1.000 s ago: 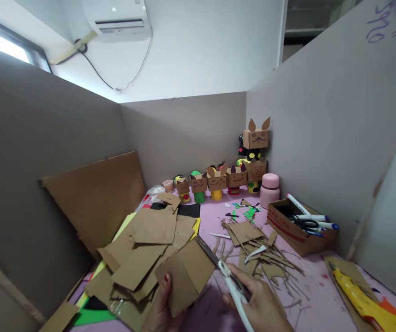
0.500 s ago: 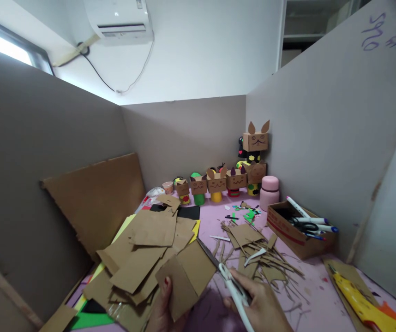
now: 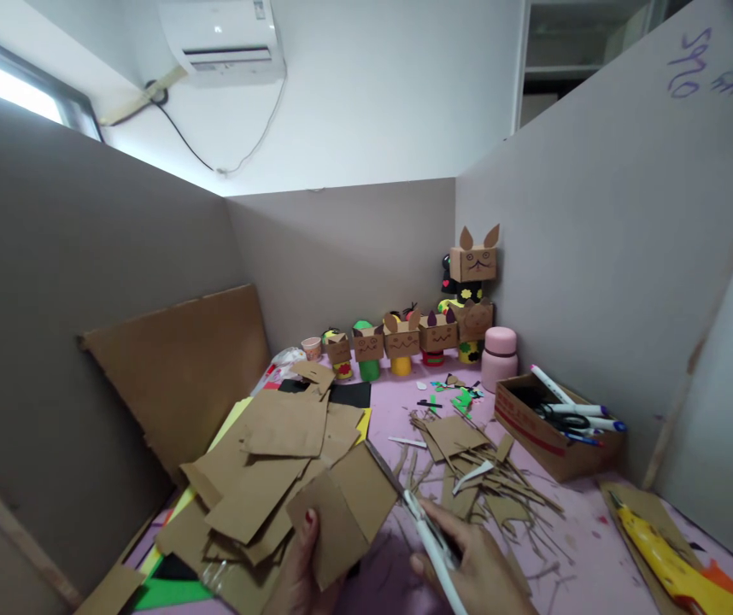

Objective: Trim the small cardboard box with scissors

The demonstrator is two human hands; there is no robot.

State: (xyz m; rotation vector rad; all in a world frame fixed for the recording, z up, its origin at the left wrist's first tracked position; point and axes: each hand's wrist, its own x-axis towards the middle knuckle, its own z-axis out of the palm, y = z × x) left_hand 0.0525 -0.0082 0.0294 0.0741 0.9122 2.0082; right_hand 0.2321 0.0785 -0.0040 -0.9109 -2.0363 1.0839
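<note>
Near the bottom centre, my left hand [image 3: 306,555] grips a folded piece of cardboard [image 3: 345,512], thumb pressed on its front face and the other fingers hidden behind. A crease runs across the piece. My right hand [image 3: 469,559] is wrapped around the white handles of a pair of scissors [image 3: 427,534]. Their dark blades point up and left and lie along the cardboard's right edge; whether the blades are parted is hard to see. Left of my hands lies a pile of cut cardboard sheets [image 3: 286,423].
Cardboard scraps [image 3: 460,436] litter the pink table's right side. Behind them stand cardboard animal figures [image 3: 401,339] and a pink bottle [image 3: 499,359]. A box of markers [image 3: 533,423] and a yellow glue gun [image 3: 667,555] sit at right. A large cardboard sheet [image 3: 193,367] leans against the left partition.
Hardly anything differs. The scissors and my right hand have shifted very slightly along the cardboard's edge; my left hand keeps its hold.
</note>
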